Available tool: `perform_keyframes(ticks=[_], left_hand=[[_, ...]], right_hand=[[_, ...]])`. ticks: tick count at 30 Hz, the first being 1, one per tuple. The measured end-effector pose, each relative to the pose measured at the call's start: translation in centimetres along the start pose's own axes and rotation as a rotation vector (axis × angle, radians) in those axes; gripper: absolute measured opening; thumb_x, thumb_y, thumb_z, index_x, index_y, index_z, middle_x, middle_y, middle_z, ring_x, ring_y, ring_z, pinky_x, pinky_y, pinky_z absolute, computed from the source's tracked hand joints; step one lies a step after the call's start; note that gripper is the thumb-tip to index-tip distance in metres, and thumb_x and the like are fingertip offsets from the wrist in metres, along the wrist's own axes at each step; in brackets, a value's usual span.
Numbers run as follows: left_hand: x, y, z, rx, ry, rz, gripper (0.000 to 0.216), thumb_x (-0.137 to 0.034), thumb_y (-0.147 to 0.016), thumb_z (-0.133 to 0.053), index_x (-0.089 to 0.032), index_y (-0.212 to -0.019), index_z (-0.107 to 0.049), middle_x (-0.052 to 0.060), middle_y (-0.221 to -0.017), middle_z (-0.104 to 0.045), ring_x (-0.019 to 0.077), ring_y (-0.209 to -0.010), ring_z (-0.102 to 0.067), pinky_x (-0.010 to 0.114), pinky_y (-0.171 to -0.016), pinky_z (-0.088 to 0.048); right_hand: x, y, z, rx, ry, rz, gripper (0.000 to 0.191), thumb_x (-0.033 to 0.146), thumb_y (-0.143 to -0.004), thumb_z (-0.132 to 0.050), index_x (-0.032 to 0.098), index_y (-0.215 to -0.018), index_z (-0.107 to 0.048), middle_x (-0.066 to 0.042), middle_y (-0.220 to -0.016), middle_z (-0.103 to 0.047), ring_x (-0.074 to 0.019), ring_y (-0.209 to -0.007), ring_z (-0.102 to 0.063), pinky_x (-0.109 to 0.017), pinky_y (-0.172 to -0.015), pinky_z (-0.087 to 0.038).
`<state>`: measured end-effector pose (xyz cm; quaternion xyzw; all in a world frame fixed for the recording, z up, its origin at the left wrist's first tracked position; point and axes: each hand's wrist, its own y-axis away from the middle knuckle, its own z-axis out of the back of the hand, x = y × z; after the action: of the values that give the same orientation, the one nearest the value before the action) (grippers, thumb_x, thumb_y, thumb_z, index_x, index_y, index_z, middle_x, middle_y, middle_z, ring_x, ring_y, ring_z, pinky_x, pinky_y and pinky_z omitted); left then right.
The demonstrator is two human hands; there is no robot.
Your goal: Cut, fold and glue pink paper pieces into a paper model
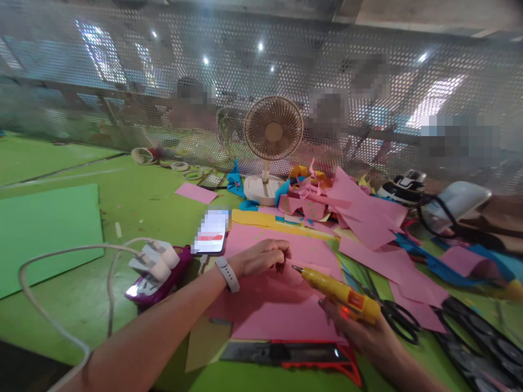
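Observation:
My left hand (263, 257) rests on a large pink paper sheet (281, 305), its fingers curled together in a pinch; whatever they hold is too small to make out. My right hand (359, 332) grips a yellow glue gun (339, 293), nozzle pointing left toward the left fingertips, a short gap apart. A white band sits on my left wrist.
A phone (210, 233) lies left of the pink sheet, beside a purple power strip (157, 275) with white plugs and cable. Black scissors (398, 316) lie to the right, a black-red ruler (294, 354) in front. A small fan (273, 136), paper scraps (351, 207) and a green sheet (44, 234) surround the spot.

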<state>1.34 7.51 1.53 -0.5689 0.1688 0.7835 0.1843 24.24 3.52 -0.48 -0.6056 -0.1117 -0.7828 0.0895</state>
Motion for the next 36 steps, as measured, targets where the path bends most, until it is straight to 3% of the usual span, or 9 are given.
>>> perform_keyframes(ticks=[8, 22, 36], left_hand=[[-0.1, 0.1, 0.0, -0.005, 0.002, -0.002, 0.011, -0.014, -0.070, -0.039, -0.016, -0.073, -0.049, -0.002, -0.065, -0.051, 0.0117, -0.060, -0.045, 0.022, -0.056, -0.035], [0.0, 0.0, -0.2, -0.001, 0.013, -0.034, 0.012, -0.013, -0.069, -0.040, -0.016, -0.073, -0.051, -0.002, -0.066, -0.050, 0.0108, -0.061, -0.046, 0.021, -0.057, -0.037], [0.2, 0.0, -0.2, -0.014, 0.022, -0.045, 0.012, -0.012, -0.069, -0.041, -0.015, -0.072, -0.051, -0.001, -0.066, -0.051, 0.0108, -0.061, -0.045, 0.023, -0.059, -0.036]], right_hand=[[0.0, 0.0, 0.0, 0.021, -0.007, 0.009, 0.032, 0.050, -0.065, -0.068, 0.020, -0.069, -0.058, 0.004, -0.049, -0.044, -0.0079, -0.042, -0.034, -0.020, -0.038, -0.034], [-0.6, -0.4, 0.4, 0.075, 0.033, 0.084, 0.029, 0.048, -0.070, -0.064, 0.021, -0.063, -0.055, 0.004, -0.049, -0.043, -0.0094, -0.042, -0.035, -0.021, -0.037, -0.033], [-1.2, -0.5, 0.5, 0.077, 0.022, 0.087, 0.022, 0.044, -0.069, -0.066, 0.022, -0.069, -0.063, 0.001, -0.054, -0.051, -0.0135, -0.047, -0.046, -0.024, -0.044, -0.041]])
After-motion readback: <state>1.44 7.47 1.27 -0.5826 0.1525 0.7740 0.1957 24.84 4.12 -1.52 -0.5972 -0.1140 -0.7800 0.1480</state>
